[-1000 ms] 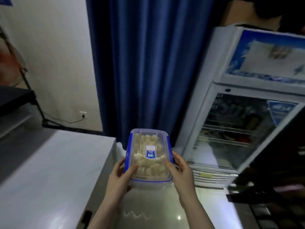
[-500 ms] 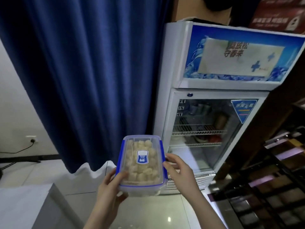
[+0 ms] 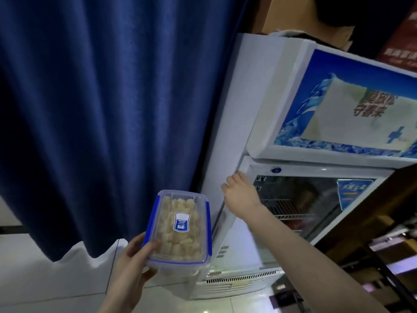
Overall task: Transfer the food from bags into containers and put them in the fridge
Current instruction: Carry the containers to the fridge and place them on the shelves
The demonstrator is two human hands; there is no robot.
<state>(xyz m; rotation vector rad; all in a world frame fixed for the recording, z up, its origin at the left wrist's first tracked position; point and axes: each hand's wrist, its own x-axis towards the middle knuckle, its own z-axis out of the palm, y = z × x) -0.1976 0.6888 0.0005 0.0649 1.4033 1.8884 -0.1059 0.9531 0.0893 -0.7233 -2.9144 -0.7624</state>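
A clear plastic container (image 3: 179,229) with blue lid clips and a blue label holds pale food pieces. My left hand (image 3: 133,260) grips its near left corner, thumb on the lid, and carries it alone. The white fridge (image 3: 228,136) with a glass door (image 3: 300,199) stands at the right. My right hand (image 3: 239,190) is stretched out to the door's upper left edge, its fingers curled round that edge. Wire shelves and some items show dimly through the glass.
A dark blue curtain (image 3: 112,109) hangs at the left, next to the fridge. Cardboard boxes (image 3: 293,16) sit on top of the fridge. Dark shelving (image 3: 383,256) stands at the right. The floor (image 3: 56,285) is white tile.
My right hand has left the container and reached up to the fridge door's edge. The left hand now holds the container alone. The view has come closer to the fridge.
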